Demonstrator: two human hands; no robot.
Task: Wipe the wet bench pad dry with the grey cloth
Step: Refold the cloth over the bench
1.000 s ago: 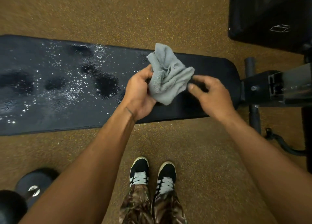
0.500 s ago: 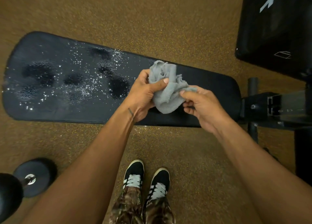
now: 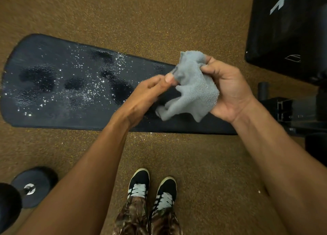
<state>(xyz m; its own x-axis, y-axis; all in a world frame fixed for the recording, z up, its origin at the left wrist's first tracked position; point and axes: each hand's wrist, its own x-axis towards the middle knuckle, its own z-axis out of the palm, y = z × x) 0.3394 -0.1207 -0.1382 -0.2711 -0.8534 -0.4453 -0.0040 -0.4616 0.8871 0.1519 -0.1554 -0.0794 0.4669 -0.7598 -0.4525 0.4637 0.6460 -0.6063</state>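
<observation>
- Two bare hands hold the grey cloth (image 3: 195, 88) above the right part of the bench pad (image 3: 58, 86); the cloth is bunched and crumpled, with two loose corners hanging down toward the pad's near edge.
- The right hand (image 3: 228, 91) is turned palm up and closed around the cloth's right side, its thumb and fingers pinching the upper folds.
- The left hand (image 3: 150, 91) pinches the cloth's left edge between thumb and fingertips, a narrow grip, the thumbnail facing up.
- Whether the hanging corners touch the pad I cannot tell.
- The bench pad is long, black and lies flat across the view, its rounded end to the left.
- Many water droplets and several larger dark wet patches cover the pad's left and middle parts; the stretch under the hands looks much less beaded.
- The black metal frame (image 3: 290, 111) of the bench joins the pad at its right end.
- Another black padded piece (image 3: 286, 33) with white markings fills the upper right corner.
- The floor (image 3: 141, 13) is brown and speckled.
- Black shoes (image 3: 152, 187) with white laces and camouflage trousers show at the bottom middle, just on the near side of the pad.
- A black dumbbell (image 3: 26, 190) lies on the floor at the lower left, well apart from the pad.
</observation>
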